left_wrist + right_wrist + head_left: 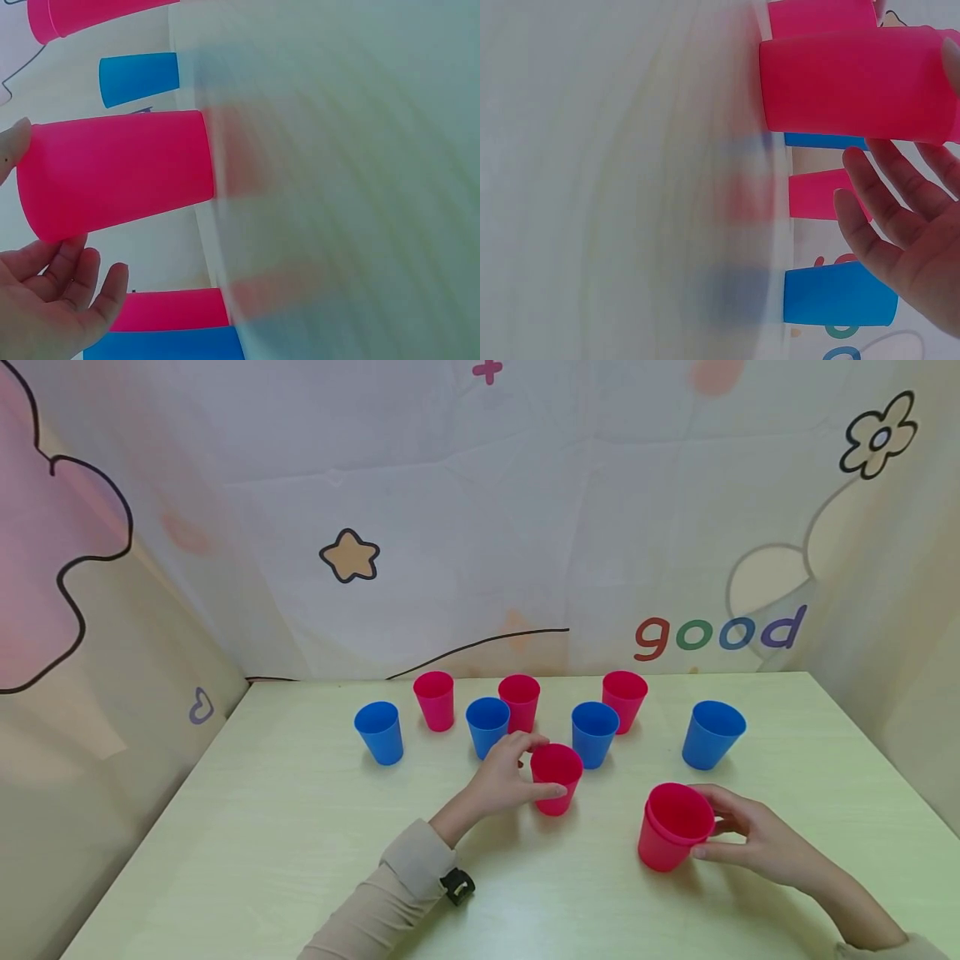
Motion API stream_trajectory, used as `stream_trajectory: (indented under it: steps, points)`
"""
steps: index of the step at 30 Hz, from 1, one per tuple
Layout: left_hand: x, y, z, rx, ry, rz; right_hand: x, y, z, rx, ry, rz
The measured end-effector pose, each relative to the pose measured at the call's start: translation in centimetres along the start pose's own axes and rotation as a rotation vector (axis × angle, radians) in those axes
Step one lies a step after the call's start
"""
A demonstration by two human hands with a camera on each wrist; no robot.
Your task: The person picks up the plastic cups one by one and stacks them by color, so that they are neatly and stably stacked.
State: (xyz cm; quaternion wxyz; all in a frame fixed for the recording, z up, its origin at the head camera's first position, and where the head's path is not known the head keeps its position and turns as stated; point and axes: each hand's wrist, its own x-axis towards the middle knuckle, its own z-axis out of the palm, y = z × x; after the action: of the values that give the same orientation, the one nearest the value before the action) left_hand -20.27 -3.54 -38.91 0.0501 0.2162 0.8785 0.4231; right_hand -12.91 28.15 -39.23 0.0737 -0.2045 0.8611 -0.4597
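Note:
A pinkish-red cup (pixel 552 797) stands upright near the table's middle, its base on the tabletop in the left wrist view. My left hand (pixel 504 779) pinches it near the rim, thumb on the near side and fingers beyond. To the right are two nested red cups (pixel 662 843), one rim just above the other, also standing on the table. Around their right side my right hand (pixel 761 835) holds them near the top, thumb in front. In the right wrist view, the fingers (pixel 900 232) lie along the far side of these nested cups (pixel 855 86).
Behind the hands stand blue cups (pixel 379 735), (pixel 487 727), (pixel 594 737), (pixel 712 737) in a spaced row. Farther back are red cups (pixel 435 703), (pixel 520 702), (pixel 625 700). A printed cloth (pixel 465 527) hangs along the back edge of the pale table (pixel 247 860).

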Motion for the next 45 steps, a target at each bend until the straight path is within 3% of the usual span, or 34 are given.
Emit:
stream_trajectory:
  steps: [10,21,27,37,45]
  points:
    - [-0.2,0.4,0.0,0.002,0.015,0.018,0.1,-0.1,0.0,-0.012,0.003,-0.002]
    - [-0.6,1.5,-0.4,0.000,0.057,0.121,0.1,-0.1,-0.1,-0.008,-0.013,-0.004]
    - [-0.6,2.5,-0.8,-0.004,0.074,0.185,0.1,-0.1,-0.1,0.001,-0.022,0.000]
    - [-0.8,4.2,-1.4,-0.012,0.072,0.193,0.1,0.0,-0.1,0.002,-0.026,-0.004]
    - [-1.1,5.5,-1.8,-0.029,0.077,0.243,0.1,0.2,-0.1,-0.005,-0.022,-0.017]
